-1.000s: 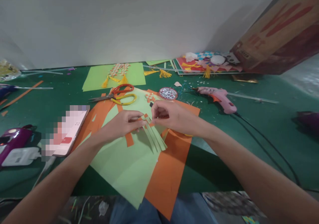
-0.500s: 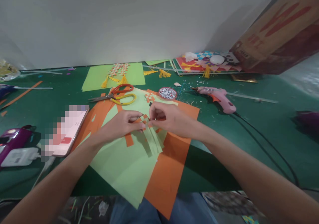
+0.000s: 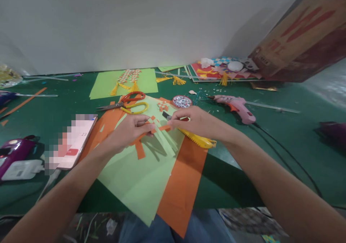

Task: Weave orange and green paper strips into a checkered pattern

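Note:
My left hand (image 3: 129, 130) pinches a small piece of woven paper (image 3: 153, 120), a weave of orange and pale green with long green strips (image 3: 166, 142) hanging toward me. Between thumb and finger, my right hand (image 3: 196, 120) grips an orange paper strip (image 3: 164, 127) that runs across to the weave. Partly hidden under the right hand lies a yellow utility knife (image 3: 198, 139), its dark blade end pointing left. Below both hands are green paper sheets (image 3: 129, 185) over orange sheets (image 3: 183, 192). A small finished-looking woven scrap (image 3: 163, 107) rests just beyond.
Scissors (image 3: 125, 105) with red and yellow handles lie behind my left hand. A round dish of small beads (image 3: 182, 101) and a pink glue gun (image 3: 238, 108) with a cable are to the right. At left lie a phone (image 3: 81, 142) and a white charger (image 3: 23, 171). A paper bag (image 3: 302, 34) stands back right.
My right hand has moved a little right and away from my left, with the orange strip now stretched between them. More of the yellow utility knife shows. The green strips have shifted.

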Tool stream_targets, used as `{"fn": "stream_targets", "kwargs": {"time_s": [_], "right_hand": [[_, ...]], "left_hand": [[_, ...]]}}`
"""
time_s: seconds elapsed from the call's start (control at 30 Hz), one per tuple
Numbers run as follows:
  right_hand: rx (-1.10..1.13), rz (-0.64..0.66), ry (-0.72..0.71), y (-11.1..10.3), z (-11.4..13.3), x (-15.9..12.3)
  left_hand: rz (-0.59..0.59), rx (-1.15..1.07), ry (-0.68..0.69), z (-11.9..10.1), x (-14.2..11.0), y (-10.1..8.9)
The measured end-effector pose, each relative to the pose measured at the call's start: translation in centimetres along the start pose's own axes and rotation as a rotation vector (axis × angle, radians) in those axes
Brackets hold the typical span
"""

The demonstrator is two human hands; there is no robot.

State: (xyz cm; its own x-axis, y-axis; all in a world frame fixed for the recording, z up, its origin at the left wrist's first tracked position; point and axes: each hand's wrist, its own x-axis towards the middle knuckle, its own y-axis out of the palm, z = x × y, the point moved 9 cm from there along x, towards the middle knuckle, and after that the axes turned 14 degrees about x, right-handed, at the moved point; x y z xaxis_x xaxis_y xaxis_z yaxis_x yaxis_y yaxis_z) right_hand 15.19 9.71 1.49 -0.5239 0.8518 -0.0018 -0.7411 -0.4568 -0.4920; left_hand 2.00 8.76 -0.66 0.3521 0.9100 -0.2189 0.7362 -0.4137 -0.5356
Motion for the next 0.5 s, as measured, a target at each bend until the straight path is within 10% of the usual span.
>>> {"fn": "stream_targets", "kwargs": {"time_s": [0.5], "right_hand": [[0.063, -0.013, -0.042, 2.1, 0.9, 0.1]], "left_hand": [[0.061, 0.162, 0.055, -0.8, -0.4, 0.7]]}}
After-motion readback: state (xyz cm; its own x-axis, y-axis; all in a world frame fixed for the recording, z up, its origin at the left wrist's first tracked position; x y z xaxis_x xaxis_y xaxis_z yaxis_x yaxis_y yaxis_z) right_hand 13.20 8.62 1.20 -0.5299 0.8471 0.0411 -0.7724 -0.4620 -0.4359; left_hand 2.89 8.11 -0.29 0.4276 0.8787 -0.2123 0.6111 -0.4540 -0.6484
